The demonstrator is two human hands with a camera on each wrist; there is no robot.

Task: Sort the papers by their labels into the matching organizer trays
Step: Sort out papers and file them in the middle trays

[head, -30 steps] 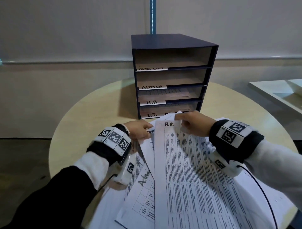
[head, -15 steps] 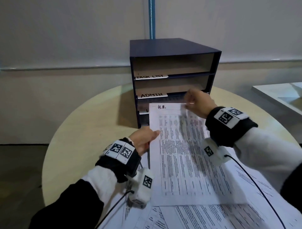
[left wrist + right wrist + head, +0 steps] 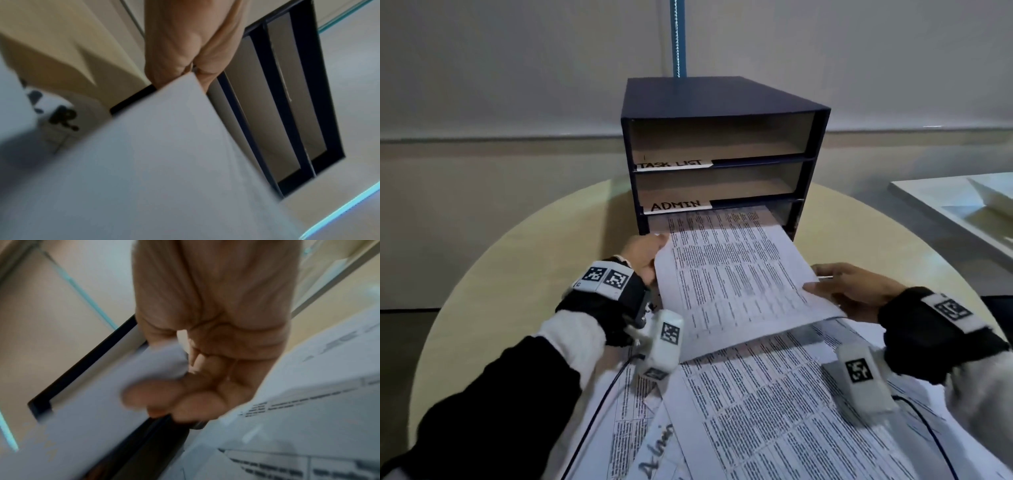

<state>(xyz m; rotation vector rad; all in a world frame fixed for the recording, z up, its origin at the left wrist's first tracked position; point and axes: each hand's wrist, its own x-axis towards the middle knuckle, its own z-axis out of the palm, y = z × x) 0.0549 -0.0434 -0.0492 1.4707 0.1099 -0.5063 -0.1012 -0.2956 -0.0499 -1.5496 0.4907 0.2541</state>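
Nearest, a loose pile of printed papers [image 3: 784, 421] lies spread across the near part of the round, pale surface [image 3: 524, 274]; one sheet [image 3: 657, 448] at the near left carries a handwritten word that looks like "Admin".

Just beyond the pile, both hands carry a single printed sheet [image 3: 736, 281] raised above it. The left hand [image 3: 643, 257] grips the sheet's left edge, fingers [image 3: 207, 61] curled around the paper; in the left wrist view the sheet's blank underside fills the lower frame. The right hand [image 3: 849, 291] holds the right edge near the sheet's near corner, thumb on top and fingers [image 3: 193, 404] curled beneath, as the right wrist view shows, though blurred. Black wrist bands with square markers sit on both wrists.

The sheet's far end is inside the third slot from the top of the dark blue organizer [image 3: 722, 102], directly under the shelf labelled "ADMIN" [image 3: 676, 205]; the near half still sticks out toward the person. That slot's own label is covered by the paper. The slot above it, and the top one marked "TASK LIST" [image 3: 673, 163], show only their brown interiors.

The organizer stands at the far middle of the surface. Behind it a blue pole [image 3: 677, 37] rises against a plain wall, and at far right the corner of a white table [image 3: 962, 209] shows.
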